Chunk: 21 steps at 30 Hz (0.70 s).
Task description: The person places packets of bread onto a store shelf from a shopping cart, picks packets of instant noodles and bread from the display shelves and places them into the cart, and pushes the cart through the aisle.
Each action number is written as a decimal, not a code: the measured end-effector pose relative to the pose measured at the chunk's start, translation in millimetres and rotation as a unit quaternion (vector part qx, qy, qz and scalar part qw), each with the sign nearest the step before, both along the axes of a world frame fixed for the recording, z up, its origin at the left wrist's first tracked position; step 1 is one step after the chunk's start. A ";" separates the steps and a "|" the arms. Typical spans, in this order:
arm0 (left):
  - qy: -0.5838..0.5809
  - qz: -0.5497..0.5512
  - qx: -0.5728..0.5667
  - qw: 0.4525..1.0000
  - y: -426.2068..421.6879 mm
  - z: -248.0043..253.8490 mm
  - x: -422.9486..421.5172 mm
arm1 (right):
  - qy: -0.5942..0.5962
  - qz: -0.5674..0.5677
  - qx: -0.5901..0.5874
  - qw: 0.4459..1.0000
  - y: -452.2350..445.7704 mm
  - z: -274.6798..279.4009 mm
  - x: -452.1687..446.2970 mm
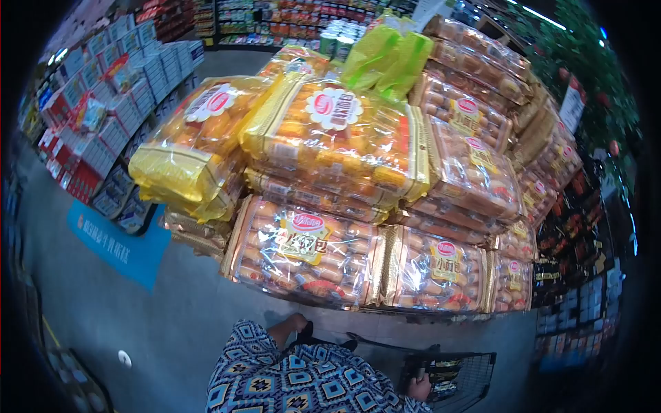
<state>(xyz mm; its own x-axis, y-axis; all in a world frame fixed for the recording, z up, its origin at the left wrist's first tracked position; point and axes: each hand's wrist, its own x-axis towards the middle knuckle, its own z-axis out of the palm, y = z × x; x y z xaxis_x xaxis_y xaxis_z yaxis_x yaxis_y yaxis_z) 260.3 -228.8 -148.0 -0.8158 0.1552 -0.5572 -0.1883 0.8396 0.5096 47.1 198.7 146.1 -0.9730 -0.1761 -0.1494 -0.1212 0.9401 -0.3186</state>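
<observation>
My right hand [418, 388] is closed at the near side of a dark wire shopping cart [475, 384], its fingers curled on the cart's edge. Dark packages with gold markings [444, 375] lie inside the cart. My left hand [297, 322] is low in front of my patterned shirt, beside a small dark object; its fingers are too small and shaded to make out. Ahead of both hands stands a stack of bagged bread rolls [306, 251]. Yellow bread packs [337, 138] lie on top, with a yellow-green bag [389, 58] above them.
Boxed goods [103, 96] are stacked at left beside a blue floor sign [120, 244]. More bread packs [468, 162] rise at right, near dark shelves [575, 275] and green foliage [585, 89]. Stocked shelves [275, 24] line the back. Grey floor [186, 303] surrounds the stack's front.
</observation>
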 end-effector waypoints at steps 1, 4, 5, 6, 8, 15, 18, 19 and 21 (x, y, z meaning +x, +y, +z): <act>0.002 -0.014 -0.006 1.000 1.4 4.1 5.7 | -0.012 0.007 0.015 1.000 4.2 2.9 -4.4; 0.152 0.005 -0.107 0.983 9.9 22.3 25.8 | -0.003 0.018 0.050 0.999 32.4 1.4 -11.8; 0.146 0.004 -0.120 0.982 11.2 17.7 27.6 | 0.016 0.020 0.075 0.997 41.2 -8.7 -16.9; 0.149 -0.011 -0.126 0.981 8.7 16.7 27.5 | 0.000 0.003 0.095 0.995 47.7 -13.9 -21.7; 0.035 0.009 -0.031 0.999 4.6 13.4 31.9 | 0.002 -0.055 0.132 0.990 55.9 -24.4 -25.9; -0.056 0.210 0.096 0.971 -10.9 13.1 26.7 | -0.013 -0.152 0.117 0.981 40.6 -1.5 -44.5; -0.131 0.086 0.084 0.984 -10.3 24.9 19.6 | -0.009 -0.122 0.132 0.984 59.6 -17.0 -57.3; -0.119 0.118 0.085 0.982 -8.3 28.7 12.1 | -0.005 -0.101 0.139 0.985 72.7 -32.0 -64.4; -0.135 0.082 0.073 0.985 -0.6 35.2 9.6 | 0.014 -0.051 0.084 0.995 88.7 -38.1 -67.8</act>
<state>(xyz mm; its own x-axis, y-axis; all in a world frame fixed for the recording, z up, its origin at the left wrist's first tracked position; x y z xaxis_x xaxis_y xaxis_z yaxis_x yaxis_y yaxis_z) 270.0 -229.4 -112.9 -0.6621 0.1286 -0.7383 -0.4595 0.7086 0.5355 -20.6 287.4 108.0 -0.9888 -0.0519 -0.1401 -0.0300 0.9876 -0.1542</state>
